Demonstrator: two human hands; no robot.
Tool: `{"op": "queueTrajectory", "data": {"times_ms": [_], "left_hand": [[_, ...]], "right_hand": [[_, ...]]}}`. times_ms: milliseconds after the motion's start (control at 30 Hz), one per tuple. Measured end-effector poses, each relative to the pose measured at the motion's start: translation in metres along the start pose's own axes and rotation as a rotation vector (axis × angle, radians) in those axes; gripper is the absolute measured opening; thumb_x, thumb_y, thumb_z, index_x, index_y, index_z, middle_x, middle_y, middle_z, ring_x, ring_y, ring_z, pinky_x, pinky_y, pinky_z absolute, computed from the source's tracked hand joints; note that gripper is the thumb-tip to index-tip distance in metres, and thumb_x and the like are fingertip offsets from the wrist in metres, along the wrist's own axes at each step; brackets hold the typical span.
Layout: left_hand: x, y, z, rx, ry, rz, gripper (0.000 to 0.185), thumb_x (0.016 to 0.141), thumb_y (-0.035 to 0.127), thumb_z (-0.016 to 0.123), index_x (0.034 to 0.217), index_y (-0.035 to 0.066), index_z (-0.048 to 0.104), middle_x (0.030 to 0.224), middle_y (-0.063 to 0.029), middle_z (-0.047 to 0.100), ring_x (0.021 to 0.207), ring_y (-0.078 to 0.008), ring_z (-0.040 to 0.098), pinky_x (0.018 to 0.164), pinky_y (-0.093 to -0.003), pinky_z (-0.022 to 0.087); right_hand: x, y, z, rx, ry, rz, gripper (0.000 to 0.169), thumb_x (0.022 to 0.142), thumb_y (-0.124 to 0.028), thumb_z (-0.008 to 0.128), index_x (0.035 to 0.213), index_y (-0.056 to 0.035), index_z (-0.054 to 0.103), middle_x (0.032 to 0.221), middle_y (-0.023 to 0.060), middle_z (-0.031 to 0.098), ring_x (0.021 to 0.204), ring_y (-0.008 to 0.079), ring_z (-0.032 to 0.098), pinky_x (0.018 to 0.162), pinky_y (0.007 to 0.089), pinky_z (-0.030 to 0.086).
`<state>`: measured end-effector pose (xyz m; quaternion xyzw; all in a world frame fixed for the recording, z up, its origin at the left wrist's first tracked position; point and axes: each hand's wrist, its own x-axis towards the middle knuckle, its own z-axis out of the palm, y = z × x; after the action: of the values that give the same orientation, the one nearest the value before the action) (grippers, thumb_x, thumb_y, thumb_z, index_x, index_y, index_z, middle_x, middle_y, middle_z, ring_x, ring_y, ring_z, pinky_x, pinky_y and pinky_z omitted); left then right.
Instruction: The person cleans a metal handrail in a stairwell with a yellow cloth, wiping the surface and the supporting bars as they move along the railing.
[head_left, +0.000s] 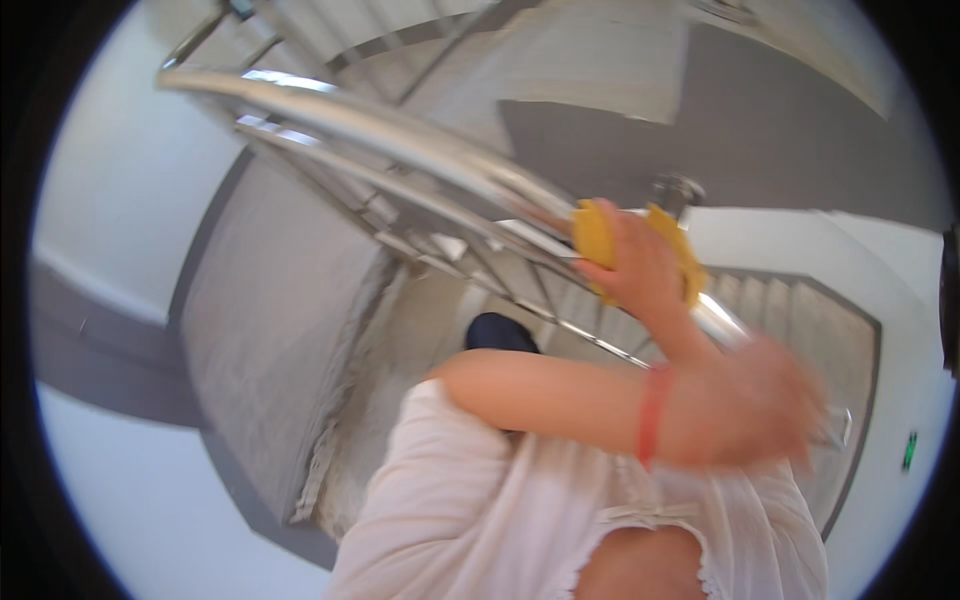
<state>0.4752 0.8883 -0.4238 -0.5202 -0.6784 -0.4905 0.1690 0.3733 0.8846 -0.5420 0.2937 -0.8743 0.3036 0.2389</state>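
My right hand (641, 262) is wrapped over a yellow cloth (592, 238), pressing it around the thick metal handrail (450, 161) of a staircase. The cloth shows on both sides of the fingers. My left arm, with a red band (654, 416) at the wrist, reaches across my body to the right. My left hand (757, 405) is blurred and lies in front of my right forearm, close to the lower stretch of the rail. Whether it touches the rail or holds anything cannot be made out.
A thinner metal rail (390, 184) and balusters run beneath the handrail. A metal bracket (679, 191) stands beyond the cloth. Concrete steps (757, 300) descend at the right, and a concrete landing (262, 322) lies at the left. One dark shoe (501, 332) shows below me. White walls curve around.
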Motion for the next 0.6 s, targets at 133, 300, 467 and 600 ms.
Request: {"op": "queueTrajectory", "data": {"times_ms": [133, 300, 467, 600], "left_hand": [[-0.051, -0.107, -0.111, 1.002, -0.100, -0.103, 0.017, 0.082, 0.020, 0.066, 0.092, 0.006, 0.067, 0.102, -0.0069, 0.066, 0.100, -0.0260, 0.061, 0.089, -0.0385, 0.046], [-0.085, -0.119, -0.114, 1.214, -0.129, -0.319, 0.019, 0.083, 0.025, 0.067, 0.074, 0.009, 0.068, 0.076, -0.0035, 0.065, 0.081, -0.0237, 0.061, 0.089, -0.0373, 0.044], [-0.078, -0.115, -0.110, 1.132, -0.026, -0.344, 0.010, 0.084, 0.016, 0.065, 0.084, 0.007, 0.070, 0.085, -0.0056, 0.068, 0.085, -0.0243, 0.063, 0.087, -0.0386, 0.046], [-0.066, -0.098, -0.113, 0.830, 0.291, -0.244, 0.019, 0.085, 0.008, 0.061, 0.101, 0.004, 0.070, 0.105, -0.0115, 0.068, 0.097, -0.0269, 0.064, 0.089, -0.0394, 0.048]], "right_hand": [[-0.025, 0.019, 0.001, -0.035, -0.014, 0.018, 0.074, 0.070, -0.033, 0.080, 0.132, -0.0062, 0.049, 0.122, 0.0122, 0.058, 0.112, 0.0332, 0.056, 0.095, 0.0446, 0.045], [-0.085, 0.050, -0.025, -0.130, 0.029, 0.068, 0.079, 0.065, -0.027, 0.084, 0.134, -0.0105, 0.049, 0.137, 0.0097, 0.051, 0.131, 0.0317, 0.044, 0.105, 0.0473, 0.038], [-0.068, 0.028, -0.019, -0.193, 0.084, 0.075, 0.078, 0.068, -0.033, 0.081, 0.135, -0.0089, 0.048, 0.141, 0.0115, 0.047, 0.135, 0.0325, 0.040, 0.106, 0.0522, 0.035], [0.004, -0.012, 0.009, 0.071, 0.195, -0.069, 0.060, 0.077, -0.028, 0.074, 0.127, -0.0042, 0.052, 0.132, 0.0156, 0.053, 0.130, 0.0338, 0.044, 0.101, 0.0472, 0.039]]}}
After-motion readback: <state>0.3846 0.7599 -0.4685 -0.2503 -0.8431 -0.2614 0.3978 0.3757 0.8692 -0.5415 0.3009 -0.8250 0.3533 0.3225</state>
